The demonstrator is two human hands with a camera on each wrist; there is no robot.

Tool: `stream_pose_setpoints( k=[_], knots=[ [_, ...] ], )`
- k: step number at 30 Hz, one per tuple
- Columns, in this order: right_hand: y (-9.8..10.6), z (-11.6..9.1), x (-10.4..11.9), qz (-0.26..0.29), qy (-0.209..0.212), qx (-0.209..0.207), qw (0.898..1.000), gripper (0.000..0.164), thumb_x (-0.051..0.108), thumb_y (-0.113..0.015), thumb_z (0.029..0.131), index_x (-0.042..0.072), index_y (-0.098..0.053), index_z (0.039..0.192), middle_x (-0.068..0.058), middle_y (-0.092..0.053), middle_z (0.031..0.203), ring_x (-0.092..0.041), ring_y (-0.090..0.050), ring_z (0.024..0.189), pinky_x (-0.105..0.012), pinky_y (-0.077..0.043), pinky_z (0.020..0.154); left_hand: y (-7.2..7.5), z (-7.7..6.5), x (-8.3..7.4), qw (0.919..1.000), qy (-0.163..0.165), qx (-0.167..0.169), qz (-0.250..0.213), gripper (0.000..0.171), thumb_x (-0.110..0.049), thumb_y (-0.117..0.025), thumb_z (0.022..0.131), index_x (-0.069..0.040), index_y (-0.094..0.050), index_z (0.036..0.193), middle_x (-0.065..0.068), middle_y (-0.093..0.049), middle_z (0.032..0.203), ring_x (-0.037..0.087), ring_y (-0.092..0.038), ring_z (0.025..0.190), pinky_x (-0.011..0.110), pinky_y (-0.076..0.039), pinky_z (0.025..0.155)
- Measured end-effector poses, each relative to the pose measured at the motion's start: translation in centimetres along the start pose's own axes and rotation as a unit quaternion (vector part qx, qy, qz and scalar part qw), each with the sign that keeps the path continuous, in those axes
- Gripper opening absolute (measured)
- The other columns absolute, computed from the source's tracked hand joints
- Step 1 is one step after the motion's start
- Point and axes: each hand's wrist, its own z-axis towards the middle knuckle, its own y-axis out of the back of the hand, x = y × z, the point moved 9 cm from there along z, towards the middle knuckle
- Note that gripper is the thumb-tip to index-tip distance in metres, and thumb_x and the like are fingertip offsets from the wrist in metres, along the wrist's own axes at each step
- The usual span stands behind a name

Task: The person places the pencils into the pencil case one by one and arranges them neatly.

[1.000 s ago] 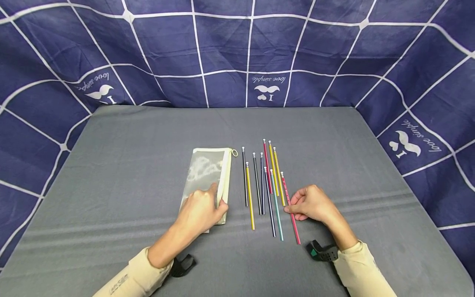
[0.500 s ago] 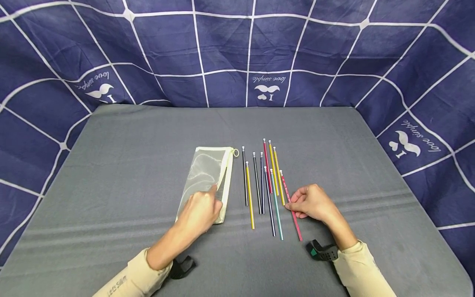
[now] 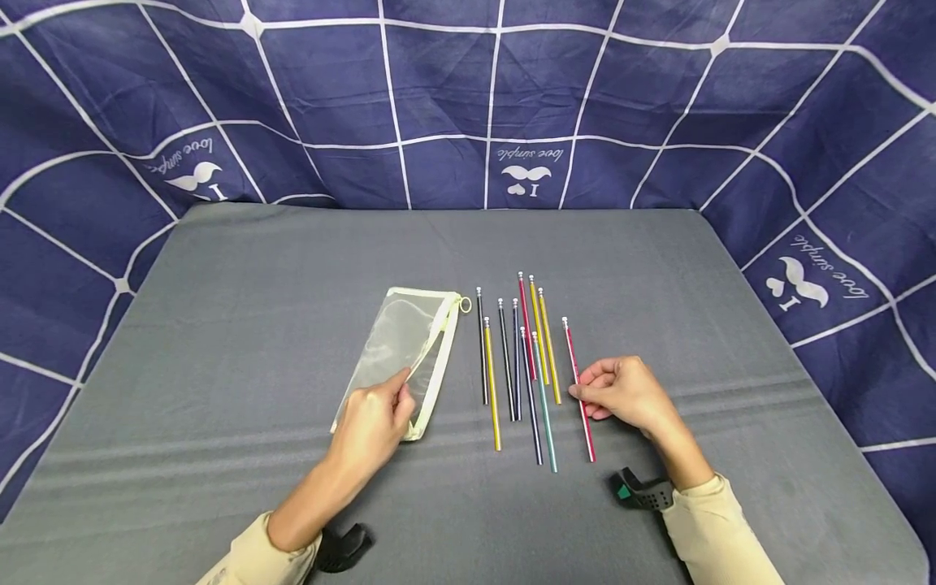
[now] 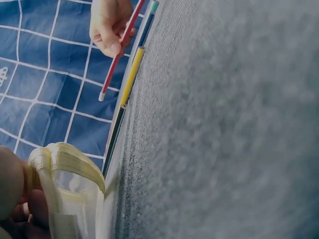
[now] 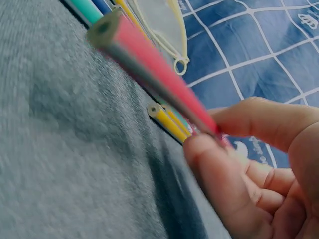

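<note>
A see-through mesh pencil pouch (image 3: 383, 345) with pale yellow edging lies left of the pencils, its zip side parted. My left hand (image 3: 371, 418) pinches that edge between thumb and fingers; in the left wrist view the yellow rim (image 4: 75, 162) bulges upward, gaping. To the right, a red pencil (image 3: 570, 345) with a white eraser end is pinched by my right hand (image 3: 621, 394). The right wrist view shows this pencil (image 5: 159, 77) raised off the cloth, its flat unsharpened end towards the camera. My curled fingers hide its middle.
Between the hands lie several pencils: a yellow pencil (image 3: 493, 390), a teal pencil (image 3: 545, 406), dark ones and another red pencil (image 3: 525, 317). Grey cloth (image 3: 292, 268) covers the table. A blue checked curtain (image 3: 439, 89) surrounds its back and sides.
My right hand has lifted the red pencil and moved it slightly away from the others. My left hand has drawn the pouch's near end leftward, and its zip side gapes wider.
</note>
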Motion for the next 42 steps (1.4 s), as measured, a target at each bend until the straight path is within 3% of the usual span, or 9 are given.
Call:
stream_pose_setpoints(
  k=[4,7,20,28,42],
  knots=[
    [-0.6,0.1,0.0,0.055,-0.001,0.011,0.998,0.022,0.005,-0.076,0.084,-0.011,-0.062,0.091,-0.006,-0.066,0.064,-0.01,-0.063,0.052,-0.03,-0.057,0.053,0.2,-0.2,0.2,0.9997,0.005,-0.014,-0.017,0.026,0.002,-0.062,0.082,0.006,-0.074,0.105,-0.002,-0.055,0.056,0.007,-0.041,0.049,0.032,-0.044,0.044],
    [-1.3,0.3,0.1,0.094,0.003,0.024,0.995,0.023,0.004,-0.075,0.085,-0.013,-0.062,0.093,-0.006,-0.067,0.067,-0.01,-0.064,0.054,-0.03,-0.058,0.054,0.3,-0.3,0.4,0.9993,0.012,-0.022,-0.027,0.026,0.003,-0.062,0.082,0.005,-0.074,0.105,-0.008,-0.049,0.054,0.0,-0.036,0.048,0.025,-0.037,0.041],
    [-3.8,1.7,0.9,0.228,0.011,0.065,0.971,0.009,-0.004,-0.068,0.086,-0.003,-0.063,0.094,-0.007,-0.071,0.076,-0.016,-0.07,0.061,-0.03,-0.058,0.058,0.6,-0.6,1.0,0.9969,0.024,-0.044,-0.061,0.028,0.004,-0.062,0.082,0.007,-0.073,0.107,-0.008,-0.053,0.056,-0.003,-0.038,0.048,0.02,-0.036,0.041],
    [-5.7,2.6,2.1,0.26,0.001,0.094,0.961,0.01,-0.009,-0.064,0.087,-0.004,-0.06,0.095,-0.008,-0.071,0.077,-0.017,-0.07,0.062,-0.03,-0.059,0.06,0.5,-0.7,1.1,0.9966,0.03,-0.044,-0.063,0.029,0.004,-0.062,0.082,0.007,-0.073,0.109,-0.008,-0.055,0.056,-0.005,-0.04,0.048,0.022,-0.039,0.042],
    [-8.3,4.5,4.1,0.263,-0.004,0.099,0.96,0.016,-0.01,-0.065,0.086,-0.012,-0.059,0.101,-0.012,-0.072,0.082,-0.017,-0.071,0.063,-0.03,-0.059,0.063,0.7,-1.0,1.3,0.9953,0.042,-0.044,-0.075,0.028,0.004,-0.062,0.083,0.008,-0.072,0.11,-0.007,-0.057,0.058,-0.006,-0.038,0.048,0.019,-0.037,0.041]
  ],
)
